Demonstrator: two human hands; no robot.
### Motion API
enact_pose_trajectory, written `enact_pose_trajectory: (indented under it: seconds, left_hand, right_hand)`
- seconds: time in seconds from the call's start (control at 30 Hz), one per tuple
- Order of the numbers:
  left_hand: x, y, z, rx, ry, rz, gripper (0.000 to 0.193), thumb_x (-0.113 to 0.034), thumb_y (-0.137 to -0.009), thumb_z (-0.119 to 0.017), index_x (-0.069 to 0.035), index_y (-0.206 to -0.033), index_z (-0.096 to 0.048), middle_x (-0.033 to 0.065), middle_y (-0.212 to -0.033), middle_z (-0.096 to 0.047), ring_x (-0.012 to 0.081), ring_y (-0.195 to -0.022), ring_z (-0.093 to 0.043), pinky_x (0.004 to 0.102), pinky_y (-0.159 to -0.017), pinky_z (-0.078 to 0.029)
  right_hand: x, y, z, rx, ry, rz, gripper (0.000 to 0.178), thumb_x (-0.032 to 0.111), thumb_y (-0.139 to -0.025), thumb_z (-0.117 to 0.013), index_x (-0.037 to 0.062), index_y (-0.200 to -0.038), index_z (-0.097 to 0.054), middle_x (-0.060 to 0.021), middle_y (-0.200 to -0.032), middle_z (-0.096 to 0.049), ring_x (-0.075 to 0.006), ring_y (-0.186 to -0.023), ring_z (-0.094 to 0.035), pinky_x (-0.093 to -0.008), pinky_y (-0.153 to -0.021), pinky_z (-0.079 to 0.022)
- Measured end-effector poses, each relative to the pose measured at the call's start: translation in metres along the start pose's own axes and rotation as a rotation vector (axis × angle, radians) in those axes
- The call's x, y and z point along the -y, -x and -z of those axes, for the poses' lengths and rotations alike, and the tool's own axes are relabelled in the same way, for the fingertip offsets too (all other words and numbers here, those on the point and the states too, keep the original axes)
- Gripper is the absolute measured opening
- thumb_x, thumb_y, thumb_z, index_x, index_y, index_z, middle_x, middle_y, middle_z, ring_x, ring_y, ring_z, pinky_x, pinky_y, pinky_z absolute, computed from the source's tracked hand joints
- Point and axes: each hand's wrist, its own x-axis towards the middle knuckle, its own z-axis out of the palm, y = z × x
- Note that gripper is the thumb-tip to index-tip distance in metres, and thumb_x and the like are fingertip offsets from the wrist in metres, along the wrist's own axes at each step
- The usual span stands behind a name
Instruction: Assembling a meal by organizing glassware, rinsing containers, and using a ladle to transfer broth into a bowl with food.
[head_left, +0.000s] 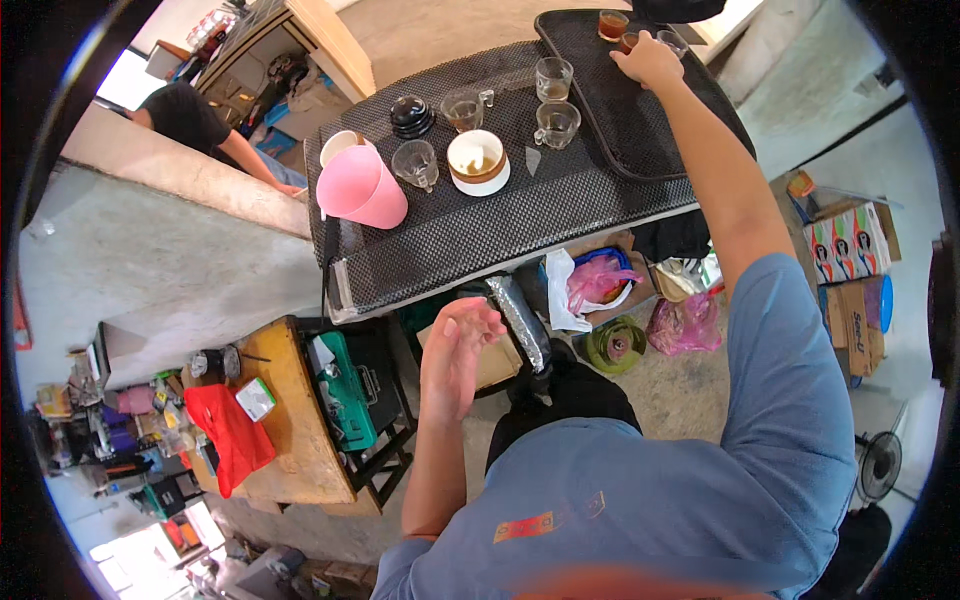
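The right hand (pixel 652 62) was bent around small drinking glasses (pixel 613 27) on the black tray (pixel 640 130); I could not tell whether it gripped one. Left of the tray, clear glass mugs (pixel 557 125) and a pink tumbler (pixel 362 187) stood on the mesh-covered table (pixel 440 250). The left hand (pixel 458 355), loosely open, was raised near its front edge.

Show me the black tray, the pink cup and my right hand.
Black tray (pixel 635 135): head view, on its bare surface, left of the right forearm.
Pink cup (pixel 364 190): head view, on the middle of its pink wall.
Right hand (pixel 654 62): head view, on the back of the hand.
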Motion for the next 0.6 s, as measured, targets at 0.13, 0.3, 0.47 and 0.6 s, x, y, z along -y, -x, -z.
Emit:
enact_pose_trajectory:
  seconds: [0.13,0.3,0.47,0.6]
  left_hand:
    - [0.010,0.000,-0.012,-0.059,-0.004,-0.054,0.045,-0.039,-0.098,-0.047,-0.002,-0.124,-0.052,0.0083,-0.108,-0.061,0.0202,-0.100,-0.057,0.0351,-0.090,-0.039]
    - [0.017,0.005,-0.027,-0.119,0.002,-0.101,0.041,-0.034,-0.099,-0.045,-0.001,-0.122,-0.053,0.0075,-0.111,-0.060,0.0209,-0.102,-0.057,0.0351,-0.090,-0.043]
    - [0.025,0.019,-0.034,-0.179,-0.012,-0.112,0.041,-0.034,-0.099,-0.046,-0.001,-0.122,-0.053,0.0085,-0.112,-0.060,0.0220,-0.102,-0.057,0.0359,-0.091,-0.042]
    - [0.027,0.040,-0.033,-0.189,0.021,-0.096,0.041,-0.033,-0.099,-0.047,0.000,-0.123,-0.053,0.0096,-0.113,-0.060,0.0233,-0.102,-0.058,0.0360,-0.091,-0.042]
  right_hand:
    - [0.010,-0.009,0.006,0.066,-0.044,-0.021,0.070,0.061,-0.083,-0.058,0.0023,-0.120,-0.055,-0.0158,-0.095,-0.070,-0.0238,-0.071,-0.071,-0.0387,-0.074,-0.055]
    - [-0.009,-0.035,-0.022,-0.079,-0.043,0.094,0.063,0.052,-0.083,-0.056,0.0007,-0.119,-0.057,-0.0256,-0.114,-0.063,-0.0408,-0.106,-0.062,-0.0492,-0.090,-0.050]
    - [-0.015,-0.024,-0.005,-0.088,-0.092,0.148,0.062,0.055,-0.080,-0.057,0.0027,-0.113,-0.062,-0.0245,-0.109,-0.066,-0.0401,-0.105,-0.063,-0.0477,-0.092,-0.048]
    - [-0.016,-0.001,0.024,-0.181,-0.133,0.240,0.051,0.056,-0.077,-0.061,0.0098,-0.096,-0.070,-0.0208,-0.098,-0.069,-0.0388,-0.098,-0.065,-0.0459,-0.087,-0.050]
